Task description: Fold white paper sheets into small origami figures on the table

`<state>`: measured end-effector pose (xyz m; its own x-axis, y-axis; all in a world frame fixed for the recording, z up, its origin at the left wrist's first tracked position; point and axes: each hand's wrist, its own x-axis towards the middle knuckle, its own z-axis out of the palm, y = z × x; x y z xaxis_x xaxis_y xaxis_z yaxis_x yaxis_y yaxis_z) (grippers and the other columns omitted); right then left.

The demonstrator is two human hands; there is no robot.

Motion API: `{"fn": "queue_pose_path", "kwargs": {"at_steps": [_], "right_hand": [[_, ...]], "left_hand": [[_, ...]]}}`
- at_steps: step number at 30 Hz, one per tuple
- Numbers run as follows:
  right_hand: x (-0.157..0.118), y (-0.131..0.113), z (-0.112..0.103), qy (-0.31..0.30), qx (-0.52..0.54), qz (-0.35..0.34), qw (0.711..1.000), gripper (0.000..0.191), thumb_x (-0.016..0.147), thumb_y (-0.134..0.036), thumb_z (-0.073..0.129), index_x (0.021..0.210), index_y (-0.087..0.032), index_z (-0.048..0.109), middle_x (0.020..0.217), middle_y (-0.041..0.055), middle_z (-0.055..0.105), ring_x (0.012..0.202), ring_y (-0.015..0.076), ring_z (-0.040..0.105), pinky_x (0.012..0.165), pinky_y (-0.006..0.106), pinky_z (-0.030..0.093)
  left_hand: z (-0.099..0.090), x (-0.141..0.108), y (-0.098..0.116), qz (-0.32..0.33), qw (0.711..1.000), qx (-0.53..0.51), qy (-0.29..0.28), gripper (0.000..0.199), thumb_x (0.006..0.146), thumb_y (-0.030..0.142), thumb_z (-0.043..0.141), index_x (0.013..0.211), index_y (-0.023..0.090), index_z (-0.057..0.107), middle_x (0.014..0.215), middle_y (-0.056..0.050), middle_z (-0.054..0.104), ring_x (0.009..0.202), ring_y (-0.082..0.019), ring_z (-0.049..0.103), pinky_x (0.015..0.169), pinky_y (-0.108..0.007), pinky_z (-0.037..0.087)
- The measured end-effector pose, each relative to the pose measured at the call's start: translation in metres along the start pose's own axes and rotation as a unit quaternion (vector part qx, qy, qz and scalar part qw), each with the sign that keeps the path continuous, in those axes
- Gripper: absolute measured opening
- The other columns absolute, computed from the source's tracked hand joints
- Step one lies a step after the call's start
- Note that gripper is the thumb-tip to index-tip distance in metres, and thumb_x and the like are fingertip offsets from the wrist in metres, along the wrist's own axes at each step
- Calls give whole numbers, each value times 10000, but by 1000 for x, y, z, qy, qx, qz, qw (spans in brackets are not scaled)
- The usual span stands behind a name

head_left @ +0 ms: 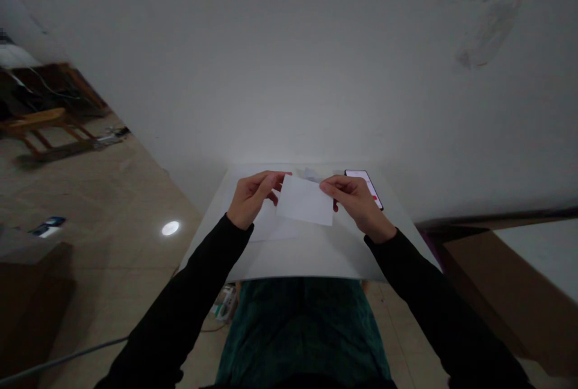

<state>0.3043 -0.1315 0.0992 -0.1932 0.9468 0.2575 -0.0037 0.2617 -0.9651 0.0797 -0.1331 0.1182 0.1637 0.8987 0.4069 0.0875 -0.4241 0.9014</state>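
A small white sheet of paper [304,201] is held up, slightly tilted, above the white table. My right hand [354,199] pinches its upper right corner between thumb and fingers. At the sheet's left edge is my left hand [255,196], with thumb and fingers apart. Its index fingertip reaches the top left corner, but no firm grip shows there. Beneath the held piece, a larger white sheet [271,234] lies flat on the table. Just behind my right hand rests a phone [371,187] with a lit screen.
The white table [311,259] stands against a pale wall [289,64]. A small pale scrap [310,174] lies near its back edge. At left are a wooden stool [40,121] and a cable [81,351]; cardboard [515,292] leans at right.
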Motion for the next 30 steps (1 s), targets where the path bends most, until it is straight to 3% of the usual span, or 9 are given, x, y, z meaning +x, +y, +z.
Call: {"fn": "queue_pose_path", "kwargs": {"at_steps": [5, 9, 13, 18, 21, 25, 30], "right_hand": [[-10, -14, 3, 42, -112, -96, 988, 202, 793, -409, 629, 801, -225, 712, 659, -2, 632, 528, 114, 507, 481, 253, 402], [-21, -29, 6, 75, -220, -208, 950, 152, 845, -338, 594, 843, -253, 720, 751, 15, 675, 641, 145, 570, 602, 288, 457], [-30, -27, 5, 100, -264, -278, 918, 138, 843, -289, 612, 935, -286, 715, 787, 19, 696, 671, 162, 595, 641, 318, 480], [-38, -21, 3, 115, -257, -333, 900, 213, 804, -226, 659, 991, -316, 705, 841, 16, 707, 707, 169, 622, 632, 325, 497], [-38, -27, 6, 141, -232, -309, 912, 172, 800, -224, 661, 939, -305, 721, 794, 11, 704, 685, 162, 616, 629, 318, 501], [-30, -32, 8, 140, -143, -175, 964, 103, 807, -297, 648, 854, -271, 737, 754, 4, 700, 628, 138, 600, 558, 278, 489], [-23, -26, 2, 134, -53, -105, 984, 121, 759, -338, 686, 824, -254, 743, 702, -7, 695, 558, 109, 573, 461, 226, 440]], "left_hand": [[3, 0, 4, 29, 997, 52, 41, 199, 673, 353, 733, 796, 196, 731, 768, -50, 704, 690, -153, 625, 638, -286, 521], [9, -6, 8, 80, 990, 60, 96, 143, 648, 317, 755, 720, 203, 707, 762, -40, 701, 734, -164, 627, 748, -332, 515], [16, -14, 15, 112, 981, 43, 155, 151, 626, 296, 779, 693, 209, 675, 713, -13, 676, 679, -149, 611, 699, -328, 511], [21, -23, 26, 150, 975, 34, 160, 139, 649, 292, 776, 665, 221, 658, 666, -2, 659, 646, -148, 608, 661, -334, 510], [18, -24, 28, 157, 979, 21, 128, 139, 683, 325, 753, 673, 218, 664, 680, -10, 667, 665, -155, 619, 678, -337, 513], [10, -21, 25, 115, 992, 16, 54, 242, 823, 383, 600, 725, 185, 698, 708, -40, 683, 678, -146, 628, 669, -297, 511], [9, -20, 20, 91, 995, 4, 35, 163, 760, 307, 681, 852, 178, 720, 807, -51, 710, 725, -132, 645, 698, -256, 523]]}}
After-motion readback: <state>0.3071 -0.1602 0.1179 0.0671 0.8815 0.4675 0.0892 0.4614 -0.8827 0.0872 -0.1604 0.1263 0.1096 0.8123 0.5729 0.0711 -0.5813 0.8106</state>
